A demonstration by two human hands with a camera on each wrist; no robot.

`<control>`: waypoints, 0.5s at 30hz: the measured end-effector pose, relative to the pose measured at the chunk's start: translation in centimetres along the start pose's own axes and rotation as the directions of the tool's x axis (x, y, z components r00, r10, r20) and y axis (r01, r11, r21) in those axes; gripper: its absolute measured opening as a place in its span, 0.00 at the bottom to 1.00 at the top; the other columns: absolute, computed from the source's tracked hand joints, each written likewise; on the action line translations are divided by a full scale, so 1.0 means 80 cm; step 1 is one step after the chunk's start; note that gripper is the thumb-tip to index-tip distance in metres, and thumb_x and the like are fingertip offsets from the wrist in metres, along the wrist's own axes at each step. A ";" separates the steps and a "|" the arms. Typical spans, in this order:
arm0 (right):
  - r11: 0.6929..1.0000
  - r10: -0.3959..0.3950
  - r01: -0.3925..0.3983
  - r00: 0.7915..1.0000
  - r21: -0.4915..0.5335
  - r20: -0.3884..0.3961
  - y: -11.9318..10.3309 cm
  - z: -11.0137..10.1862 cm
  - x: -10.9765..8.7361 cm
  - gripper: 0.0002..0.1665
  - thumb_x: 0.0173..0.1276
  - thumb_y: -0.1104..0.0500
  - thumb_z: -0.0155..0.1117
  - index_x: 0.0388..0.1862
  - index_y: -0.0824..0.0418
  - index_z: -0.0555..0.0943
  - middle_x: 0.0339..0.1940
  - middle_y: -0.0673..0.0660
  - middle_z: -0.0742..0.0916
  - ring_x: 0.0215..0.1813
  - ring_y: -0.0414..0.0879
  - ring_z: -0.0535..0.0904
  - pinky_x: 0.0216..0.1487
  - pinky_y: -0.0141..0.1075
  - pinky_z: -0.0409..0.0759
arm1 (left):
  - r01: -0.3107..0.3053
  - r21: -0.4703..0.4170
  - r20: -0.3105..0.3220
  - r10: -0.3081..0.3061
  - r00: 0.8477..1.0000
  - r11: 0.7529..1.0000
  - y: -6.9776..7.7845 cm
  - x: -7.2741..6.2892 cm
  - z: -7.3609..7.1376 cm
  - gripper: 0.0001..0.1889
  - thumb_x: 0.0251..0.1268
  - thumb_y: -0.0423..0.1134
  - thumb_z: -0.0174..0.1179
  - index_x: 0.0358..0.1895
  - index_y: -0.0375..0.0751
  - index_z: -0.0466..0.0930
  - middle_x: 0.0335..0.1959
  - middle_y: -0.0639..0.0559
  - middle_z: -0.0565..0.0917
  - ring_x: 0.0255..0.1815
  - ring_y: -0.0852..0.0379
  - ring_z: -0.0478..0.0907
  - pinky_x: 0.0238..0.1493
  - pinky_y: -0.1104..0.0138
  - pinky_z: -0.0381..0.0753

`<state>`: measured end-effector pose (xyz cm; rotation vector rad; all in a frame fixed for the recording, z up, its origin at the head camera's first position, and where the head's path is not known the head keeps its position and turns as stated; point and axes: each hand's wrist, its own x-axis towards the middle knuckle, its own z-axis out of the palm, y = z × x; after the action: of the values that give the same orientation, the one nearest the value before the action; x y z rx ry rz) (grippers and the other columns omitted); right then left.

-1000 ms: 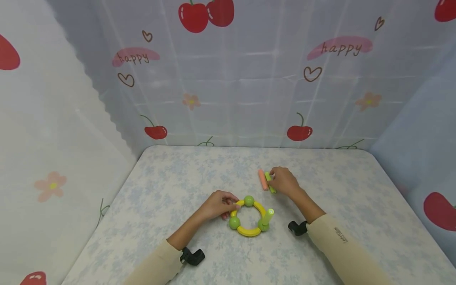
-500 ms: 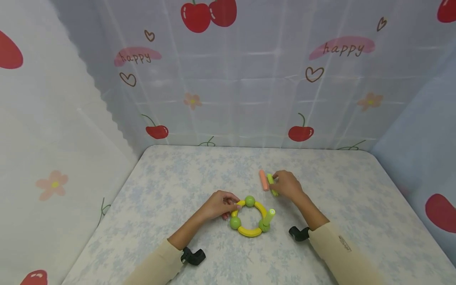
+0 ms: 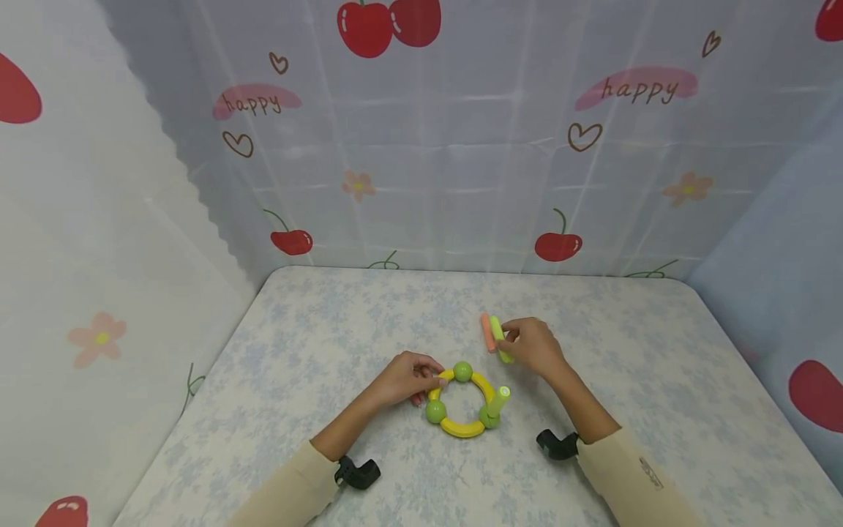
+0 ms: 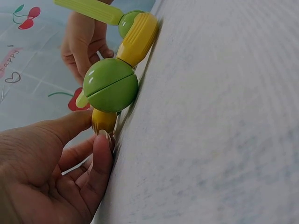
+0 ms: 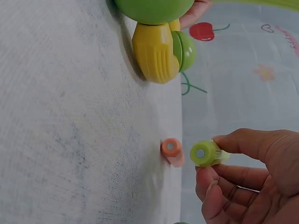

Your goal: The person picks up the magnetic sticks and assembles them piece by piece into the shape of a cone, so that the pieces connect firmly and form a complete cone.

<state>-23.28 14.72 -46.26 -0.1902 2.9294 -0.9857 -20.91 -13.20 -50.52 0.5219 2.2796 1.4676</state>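
Observation:
A ring of yellow curved magnetic rods [image 3: 462, 428] joined by green balls [image 3: 463, 372] lies on the table. My left hand [image 3: 403, 379] pinches its left yellow rod [image 4: 103, 121] between thumb and fingers. From the ring's right-hand ball rises a light green straight rod [image 3: 499, 401], tilted a little. Beyond the ring, my right hand [image 3: 532, 344] pinches another light green straight rod [image 5: 203, 153] between thumb and fingertips, its round silvery end showing in the right wrist view. An orange straight rod [image 3: 487, 333] lies on the table just left of it.
The pale blue patterned table [image 3: 316, 322] ends at a back curtain [image 3: 435, 183] printed with cherries. Curtains also hang at both sides. Black wrist cameras [image 3: 358, 474] sit at both sleeve cuffs.
My right hand has drawn slightly back and to the right, and the light green rod in it now stands clear of the table. The left hand and the ring stay in place.

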 end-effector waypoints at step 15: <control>0.993 -0.099 0.098 0.995 0.065 0.007 -0.015 -0.003 -0.013 0.18 0.64 0.60 0.75 0.51 0.66 0.85 0.32 0.53 0.86 0.35 0.47 0.81 0.27 0.37 0.79 | 0.003 0.009 -0.007 -0.003 1.000 1.000 -0.003 0.001 0.002 0.12 0.68 0.43 0.69 0.49 0.41 0.87 0.25 0.50 0.83 0.14 0.56 0.76 0.17 0.66 0.79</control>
<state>-22.16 14.06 -45.30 -0.3388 2.8987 -1.0874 -20.96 -13.14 -50.79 0.5167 2.2929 1.4604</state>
